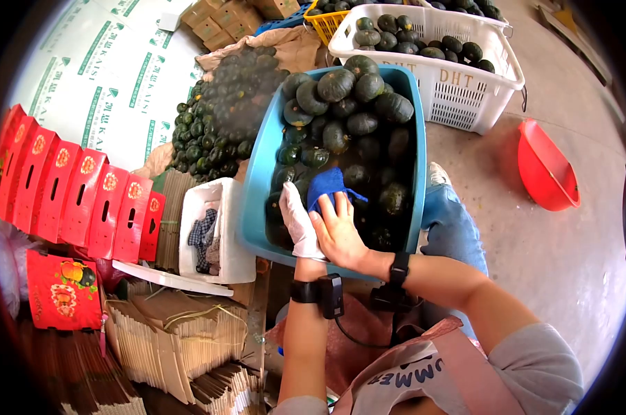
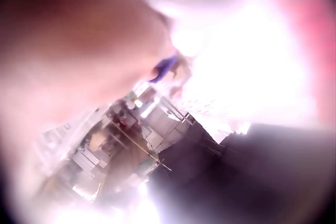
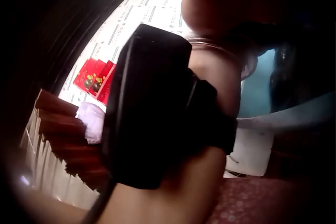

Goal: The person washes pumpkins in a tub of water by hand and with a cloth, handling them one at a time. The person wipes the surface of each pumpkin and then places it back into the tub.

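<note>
A: Where is the crumpled, deep-blue cloth piece (image 1: 325, 184) lying relative to the hands?

B: It is lying just beyond the bare right hand (image 1: 340, 238), on the side away from the body. Its longer axis appears to be running away from the fingertips; a thin blue cord (image 1: 356, 196) is trailing to the right.

A: Report both hand states.

B: The right hand is opening its fingers over the cloth's near edge and touching it. The left hand, in a white glove (image 1: 299, 221), is pointing away from the body, fingers extending close together, just left of the cloth. The right is lying nearer. Any grip between the palms is hiding from view; I cannot tell.

A: Which edges are bounding the work?

B: The light-blue rectangular plastic tub (image 1: 252, 200) is enclosing it. The near rim is passing beneath the hands; the left wall is standing nearer the glove than the right wall.

A: And the room for moving?

B: Round, dark-green squashes (image 1: 336, 137) are crowding the far end and rising above the cloth's surroundings. Space above the near rim is opening toward the body.
</note>
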The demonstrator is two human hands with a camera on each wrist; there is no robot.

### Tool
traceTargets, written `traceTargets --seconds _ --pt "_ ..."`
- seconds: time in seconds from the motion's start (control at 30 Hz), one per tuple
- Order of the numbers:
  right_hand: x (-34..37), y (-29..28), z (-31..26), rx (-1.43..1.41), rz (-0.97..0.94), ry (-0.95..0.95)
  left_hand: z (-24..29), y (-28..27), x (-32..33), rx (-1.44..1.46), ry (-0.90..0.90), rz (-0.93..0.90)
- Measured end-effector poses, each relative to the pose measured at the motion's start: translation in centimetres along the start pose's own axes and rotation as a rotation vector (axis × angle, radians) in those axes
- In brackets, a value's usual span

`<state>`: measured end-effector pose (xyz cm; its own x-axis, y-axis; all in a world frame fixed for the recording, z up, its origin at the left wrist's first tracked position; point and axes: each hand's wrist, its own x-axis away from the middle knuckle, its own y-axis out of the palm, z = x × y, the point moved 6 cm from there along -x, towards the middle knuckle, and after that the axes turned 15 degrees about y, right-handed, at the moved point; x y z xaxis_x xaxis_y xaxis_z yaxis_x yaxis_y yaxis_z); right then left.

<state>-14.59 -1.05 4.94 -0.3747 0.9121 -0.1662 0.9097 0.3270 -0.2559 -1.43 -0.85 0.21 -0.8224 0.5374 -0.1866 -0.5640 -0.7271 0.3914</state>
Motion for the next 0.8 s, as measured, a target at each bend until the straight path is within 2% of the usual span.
traceTargets --seconds 0.03,0.1,0.13,0.23,0.27,0.3,0.37,0.4,0.43,0.5,0.57,0.6,0.63,0.7,0.73,0.77,0.8 --pt "-0.2 -0.1 -1.2 0.452 0.001 -0.277 -0.7 0.9 1.7 0.411 -0.338 -0.058" --pt "-1.6 -1.1 -0.5 0.125 -0.013 0.017 -2.3 -1.2 0.2 0.223 -0.109 0.019" --pt "-2.9 -1.3 0.0 0.011 -0.018 0.073 2.2 1.5 2.1 0.129 0.056 0.066" --pt "-3.9 -1.2 1.2 -0.225 0.013 0.188 3.8 2.2 1.8 0.022 0.181 -0.029" --pt "-5.3 0.2 2.6 -0.630 -0.116 0.361 4.2 2.4 1.9 0.044 0.220 -0.066" --pt "-5.6 1.1 4.2 -0.792 -0.203 0.524 4.1 2.2 2.4 0.040 0.197 -0.064" --pt "-5.6 0.4 3.1 -0.842 -0.314 0.605 4.1 2.3 2.7 0.067 0.175 -0.064" --pt "-5.5 0.0 2.8 -0.951 -0.352 0.747 4.2 2.5 2.6 0.066 0.176 -0.066" --pt "-5.1 0.3 2.6 -1.118 -0.498 0.972 4.6 2.9 2.7 0.133 0.187 -0.098" --pt "-4.9 1.1 2.5 -1.315 -0.693 0.998 5.0 3.5 3.1 0.274 0.154 -0.105" --pt "-4.4 1.8 1.9 -1.574 -0.706 0.957 4.2 3.3 3.3 0.493 0.016 0.056" --pt "-4.2 1.8 2.2 -1.522 -0.659 0.950 3.4 2.8 3.1 0.519 -0.057 0.108" --pt "-4.0 1.9 2.2 -1.482 -0.646 0.993 3.1 2.4 2.9 0.522 -0.049 0.112" --pt "-3.8 1.7 2.9 -1.450 -0.633 1.054 2.9 1.8 2.4 0.406 0.015 0.012" --pt "-4.2 1.3 2.9 -1.410 -0.656 1.045 4.0 1.3 1.5 0.241 0.156 -0.136" --pt "-4.5 1.1 3.0 -1.374 -0.678 1.035 4.8 0.8 0.9 0.094 0.148 -0.297" --pt "-5.8 0.5 3.3 -1.269 -0.585 0.884 4.9 -0.5 -0.2 0.020 -0.029 -0.331"
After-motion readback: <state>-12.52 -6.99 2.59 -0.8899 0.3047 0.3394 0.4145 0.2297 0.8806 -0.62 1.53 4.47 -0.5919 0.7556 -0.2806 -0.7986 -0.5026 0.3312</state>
